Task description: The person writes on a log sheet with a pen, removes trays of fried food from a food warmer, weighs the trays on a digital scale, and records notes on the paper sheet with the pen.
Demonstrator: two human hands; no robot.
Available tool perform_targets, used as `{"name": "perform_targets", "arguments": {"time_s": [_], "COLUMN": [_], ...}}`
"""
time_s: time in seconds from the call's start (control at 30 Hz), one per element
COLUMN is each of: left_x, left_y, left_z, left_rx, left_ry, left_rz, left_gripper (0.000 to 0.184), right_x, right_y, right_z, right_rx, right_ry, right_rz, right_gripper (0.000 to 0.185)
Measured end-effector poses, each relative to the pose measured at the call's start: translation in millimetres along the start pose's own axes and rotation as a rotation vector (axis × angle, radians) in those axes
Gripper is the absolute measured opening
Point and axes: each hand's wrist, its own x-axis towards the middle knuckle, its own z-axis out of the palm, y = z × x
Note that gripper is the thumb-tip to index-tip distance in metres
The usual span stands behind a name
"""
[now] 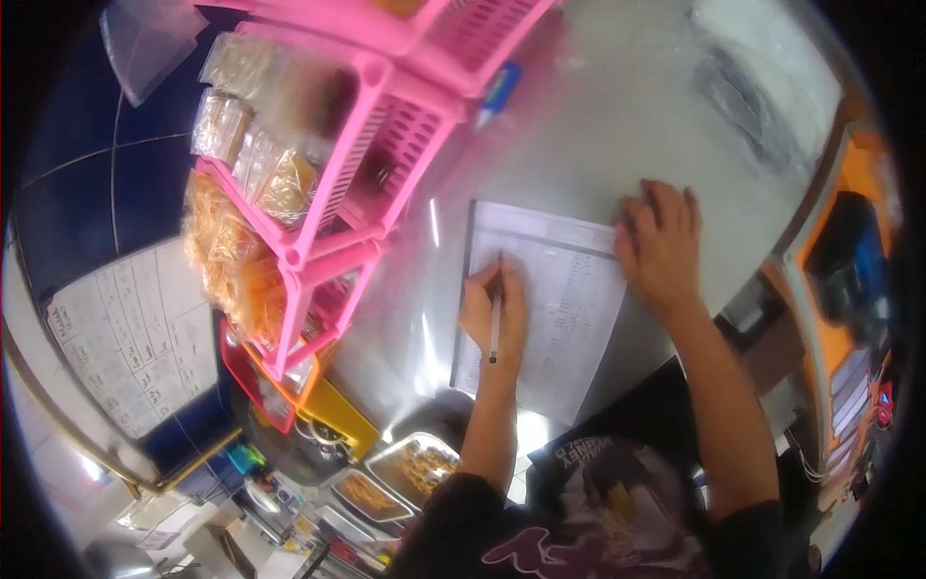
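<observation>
A printed sheet with rows of small writing (564, 318) lies on the grey metal table (617, 116). My left hand (494, 307) is closed around a pen (496, 333), on the left part of the sheet. The pen's tip is hard to make out between the fingers. At the sheet's upper right edge rests my right hand (664, 246), its fingers apart and bent a little, holding nothing.
A pink plastic rack (333, 183) with bagged goods (231, 232) stands at the left. Near it are a blue marker (499, 89), a yellow bin (338, 420) and metal food trays (415, 465). An orange shelf (820, 328) is at the right.
</observation>
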Motion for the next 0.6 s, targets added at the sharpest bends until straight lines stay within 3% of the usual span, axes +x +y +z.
{"name": "perform_targets", "arguments": {"time_s": [0.6], "left_x": [-39.3], "left_y": [39.7], "left_z": [36.8], "left_rx": [-0.200], "left_ry": [-0.317], "left_rz": [0.395], "left_gripper": [0.015], "right_x": [-1.0], "right_y": [2.8], "right_z": [1.6], "right_rx": [0.034], "right_ry": [0.004], "right_rz": [0.025], "right_gripper": [0.028]}}
